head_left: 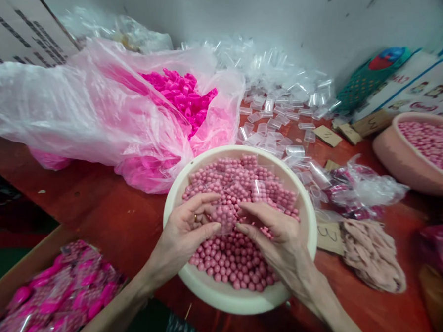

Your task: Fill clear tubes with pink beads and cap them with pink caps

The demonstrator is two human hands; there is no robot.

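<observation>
Basin: a cream basin (175, 198) stands on the red worktop (136, 226) in front of the person, filled with loose pink beads (234, 266) and small clear bead-filled packets (283, 194).
Packet in hand: one bead packet (225, 219) sits between the two hands, above the beads in the basin; held there, probably, so any stray bead drops back in.
Left hand (191, 221): fingers curl behind the packet's left side, thumb in front; looks like a pinch on it.
Right hand (273, 233): thumb and index fingertips slightly apart at the packet's right edge; cannot tell whether they grip it.
Pink bag: a pink plastic bag (135, 117) lies left of and beyond the basin, mouth open on magenta pieces (184, 94), perhaps to keep them within reach.
Clear tubes: short clear tubes (269, 106) lie loose beyond the basin.
Right of basin: numbered card tags (329, 236), a crumpled beige cloth (372, 255); farther off, a pink bowl (396, 160) of beads.
Open box: nearer than the basin, to its left, an open box (23, 273) holds filled packs (74, 292).
Room: pale wall (288, 21) behind the basin.
</observation>
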